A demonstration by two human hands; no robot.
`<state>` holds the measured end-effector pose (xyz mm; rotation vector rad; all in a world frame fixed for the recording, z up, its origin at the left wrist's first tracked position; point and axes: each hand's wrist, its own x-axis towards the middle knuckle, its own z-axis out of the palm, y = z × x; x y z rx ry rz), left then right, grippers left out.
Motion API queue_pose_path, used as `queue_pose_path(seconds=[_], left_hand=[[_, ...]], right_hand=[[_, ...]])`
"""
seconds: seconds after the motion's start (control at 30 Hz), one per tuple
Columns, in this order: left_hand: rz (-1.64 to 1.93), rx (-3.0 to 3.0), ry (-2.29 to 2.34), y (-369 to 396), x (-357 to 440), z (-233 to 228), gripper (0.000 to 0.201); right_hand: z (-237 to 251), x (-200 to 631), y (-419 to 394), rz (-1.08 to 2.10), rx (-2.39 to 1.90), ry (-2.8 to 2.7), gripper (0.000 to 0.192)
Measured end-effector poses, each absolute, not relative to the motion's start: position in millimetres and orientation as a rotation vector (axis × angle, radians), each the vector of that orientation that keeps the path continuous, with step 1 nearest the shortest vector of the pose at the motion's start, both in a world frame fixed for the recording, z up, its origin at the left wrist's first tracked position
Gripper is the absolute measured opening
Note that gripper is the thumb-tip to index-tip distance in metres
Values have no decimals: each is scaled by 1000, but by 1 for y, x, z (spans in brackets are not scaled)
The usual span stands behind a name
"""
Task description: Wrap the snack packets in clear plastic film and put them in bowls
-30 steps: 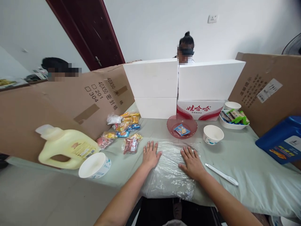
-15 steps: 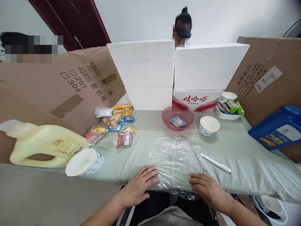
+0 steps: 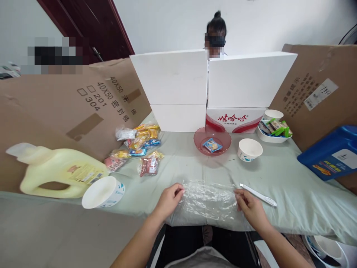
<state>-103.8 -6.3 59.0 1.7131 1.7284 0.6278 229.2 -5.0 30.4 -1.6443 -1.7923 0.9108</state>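
Note:
A clear plastic bag (image 3: 208, 201), crinkled and shiny, lies on the cloth near the table's front edge. My left hand (image 3: 170, 199) pinches its upper left corner between thumb and fingers. At the upper right corner my right hand (image 3: 248, 204) is closed on the plastic in the same way. Just beyond my right fingers rests a white box cutter (image 3: 259, 195). Behind the bag stands a pink glass bowl (image 3: 198, 146) with a small blue snack packet (image 3: 212, 145) in it. A white paper bowl (image 3: 250, 150) is to its right.
Wrapped snacks (image 3: 139, 143) are heaped at left, near a yellow detergent bottle (image 3: 63, 173) and a tilted paper bowl (image 3: 103, 193). A blue bottle (image 3: 331, 154) leans at right, below a white dish (image 3: 275, 138) of packets. White boxes (image 3: 173, 80) wall off the back; a person sits behind.
Both hands have moved forward from lying flat beside the bag to pinching its upper corners. The far edge of the bag has come closer, and its near end no longer hangs over the table edge.

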Motion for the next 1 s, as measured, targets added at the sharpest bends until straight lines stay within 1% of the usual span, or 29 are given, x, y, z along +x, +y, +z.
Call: queue_pose_path(seconds=[0.07,0.1,0.17,0.23,0.4,0.5,0.57,0.67,0.73,0.77,0.83,0.9,1.0], left_hand=[[564,1710,1924,3,-95,52,12],[512,1724,1996,6,-91,48,13],[440,1778,2059,7,-85,40,17],[441,1832,2071,4,-84,32,19],[518,1946,2130,-3,-87,23,28],[746,2160,2147,-6,-73,32,22],[844,2355,1933,-9,-57,40,18],[734,2589,1389,-11,-31,41,17],[664,2661,1199,-10,-21,34,14],[638,2683,1174,-8,-18,29,20],[547,2709,1186,-5,-18,20,41],[419,2714,1221,-3,-20,15,57],[297,2703,1251,-3,-21,14,65]], right_hand=[[26,224,5,705,-1783,-1833,42],[24,222,8,610,-1835,-1874,42],[17,221,8,448,-1905,-1959,43],[10,221,5,310,-1947,-2016,42],[1,221,2,103,-1985,-2107,40],[2,218,3,49,-1983,-2144,39],[2,216,3,31,-1977,-2158,39],[-2,216,3,-3,-1989,-2141,38],[-5,219,4,-39,-1977,-2119,36],[-5,222,5,-65,-1960,-2104,35],[0,227,7,-141,-1888,-2081,35],[9,228,8,-235,-1794,-2049,33],[23,213,4,-249,-1592,-2096,30]])
